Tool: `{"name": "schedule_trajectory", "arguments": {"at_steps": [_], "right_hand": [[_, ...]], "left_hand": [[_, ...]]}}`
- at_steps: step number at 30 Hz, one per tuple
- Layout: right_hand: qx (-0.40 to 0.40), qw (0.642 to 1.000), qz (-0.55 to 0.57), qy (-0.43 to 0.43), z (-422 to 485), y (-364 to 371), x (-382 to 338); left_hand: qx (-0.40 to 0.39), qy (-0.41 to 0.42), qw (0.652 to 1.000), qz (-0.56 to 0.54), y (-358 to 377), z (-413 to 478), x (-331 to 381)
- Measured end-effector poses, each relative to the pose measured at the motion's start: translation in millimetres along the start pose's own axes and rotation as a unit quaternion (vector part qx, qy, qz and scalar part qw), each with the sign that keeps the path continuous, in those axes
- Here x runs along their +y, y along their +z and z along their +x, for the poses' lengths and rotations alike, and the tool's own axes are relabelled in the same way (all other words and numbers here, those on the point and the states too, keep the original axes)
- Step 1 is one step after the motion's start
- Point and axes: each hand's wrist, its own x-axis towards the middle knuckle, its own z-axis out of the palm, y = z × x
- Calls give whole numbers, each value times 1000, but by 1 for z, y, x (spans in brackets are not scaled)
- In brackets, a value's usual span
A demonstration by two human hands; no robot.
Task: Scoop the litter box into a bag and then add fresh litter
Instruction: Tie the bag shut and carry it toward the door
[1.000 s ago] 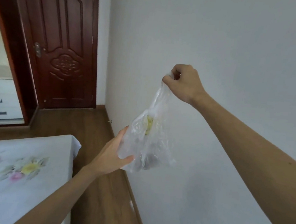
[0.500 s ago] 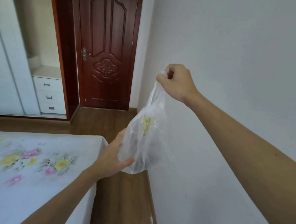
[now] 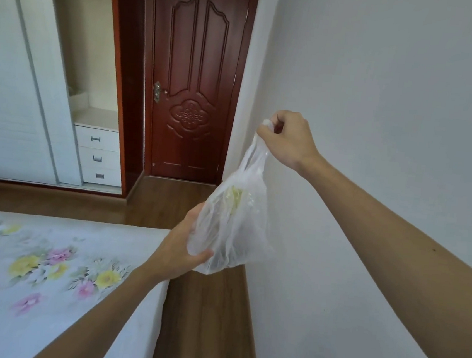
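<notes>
A thin clear plastic bag (image 3: 238, 228) hangs in the air in front of me, with something yellow and some dark lumps showing through it. My right hand (image 3: 287, 139) grips the bunched top of the bag in a fist. My left hand (image 3: 184, 246) cups the bag's lower left side, thumb pressed under its bottom. No litter box or scoop is in view.
A bed with a flowered sheet (image 3: 44, 275) fills the lower left. A narrow strip of wooden floor (image 3: 208, 321) runs between bed and white wall (image 3: 382, 106). A shut dark wooden door (image 3: 192, 86) stands ahead, with a white wardrobe and drawers (image 3: 97, 155) to its left.
My view has swung to the left, bringing the wardrobe and more of the bed into sight. Both hands keep the same hold on the bag.
</notes>
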Motion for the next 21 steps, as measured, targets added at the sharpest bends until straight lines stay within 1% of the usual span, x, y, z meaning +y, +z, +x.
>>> {"name": "schedule_trajectory", "arguments": {"at_steps": [4,13,21], "right_hand": [[-12,1000,9,-12,23,20,12],[-42,997,51,-47,84,63,56],[-60,991,91,-78,164,90,102]], "left_hand": [[3,-19,1000,-2,-3,17,-14],[9,-73,997,29,14,70,-46],[52,-122,991,32,28,146,-58]]}}
